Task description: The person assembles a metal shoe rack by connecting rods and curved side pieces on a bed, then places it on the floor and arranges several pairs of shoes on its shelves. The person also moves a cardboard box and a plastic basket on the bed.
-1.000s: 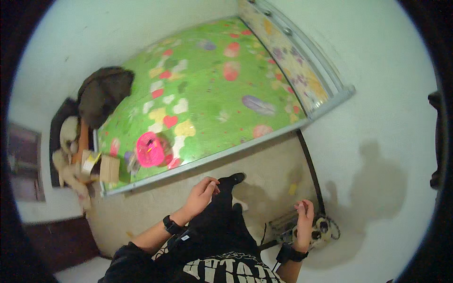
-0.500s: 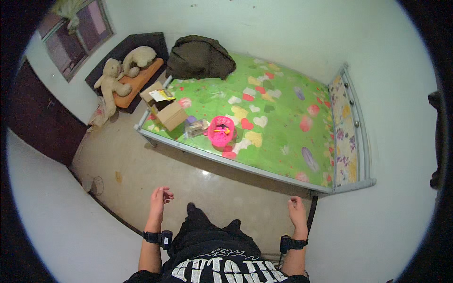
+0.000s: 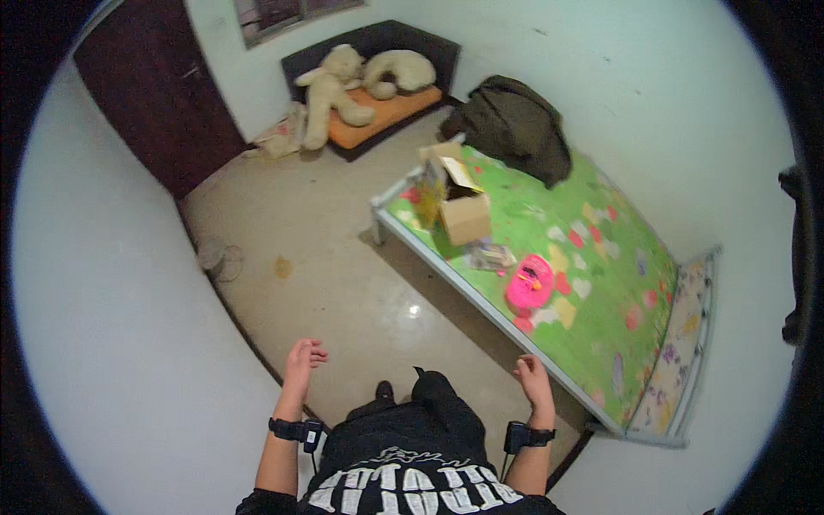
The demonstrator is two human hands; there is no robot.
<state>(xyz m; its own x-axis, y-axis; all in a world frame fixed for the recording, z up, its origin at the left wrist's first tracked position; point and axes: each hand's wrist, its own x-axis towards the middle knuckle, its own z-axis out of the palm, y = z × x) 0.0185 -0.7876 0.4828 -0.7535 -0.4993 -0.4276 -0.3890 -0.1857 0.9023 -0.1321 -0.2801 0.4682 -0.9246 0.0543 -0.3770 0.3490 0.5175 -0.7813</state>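
Observation:
My left hand hovers over the floor at the lower left, its fingers loosely apart and nothing in it. Also holding nothing, my right hand hangs with its fingers a little bent, in front of the bed's near edge. Each forearm wears a black strapped device. On the green, heart-patterned bed sits a pink plastic basket with small coloured items inside. Beside it are a clear plastic package and an open cardboard box. Neither hand touches any of these.
A grey metal frame edges the bed. A dark bundle lies at its far corner. Two pale plush toys rest on an orange-cushioned sofa. A brown door stands at far left, and a small bin is by the left wall.
My view has turned left, so the bed, basket and box appear further right and the door and sofa show more fully. My legs have shifted in a step. Both hands stay empty.

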